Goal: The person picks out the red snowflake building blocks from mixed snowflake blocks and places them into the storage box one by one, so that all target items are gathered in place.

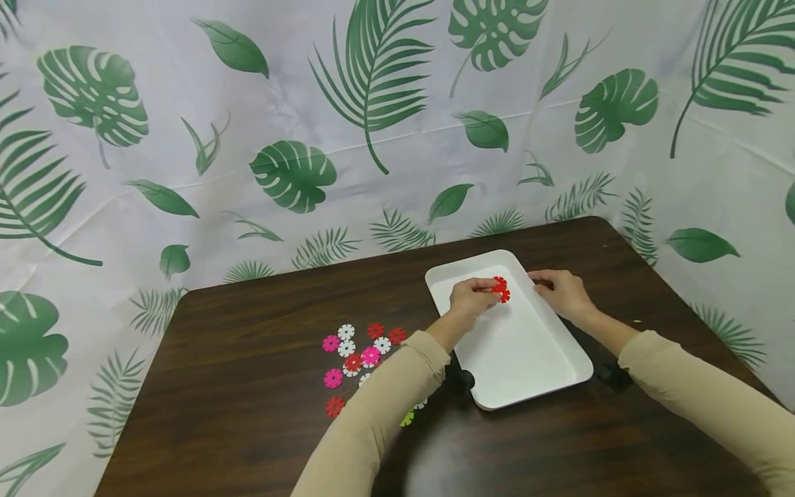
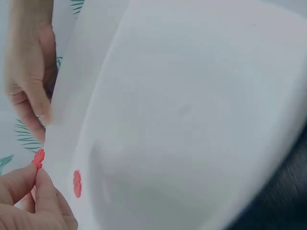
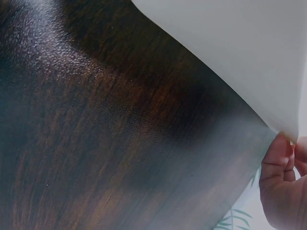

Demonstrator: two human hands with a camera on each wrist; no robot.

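step: placing red disc [image 1: 501, 289] over white tray [image 1: 515, 345] | left hand [image 1: 472, 298] grip pinching disc | right hand [image 1: 562, 293] grip grasping tray rim | next: probably lower, release onto tray floor; loose discs [image 1: 357, 355] on bench [image 1: 248, 414]

**Tray to the right, discs to the left**

A tray [image 1: 562, 359] lies on the right half of the table [image 1: 248, 414], angled so one corner points far-left. Left of it, nearer the table's middle, a loose cluster of notched discs [image 1: 357, 359] lies flat. Over the tray's far end, the left hand [image 1: 472, 298] holds a disc [image 1: 500, 289]. The right hand [image 1: 564, 293] rests on the tray's far right rim. A backdrop [image 1: 373, 138] hangs behind the table.
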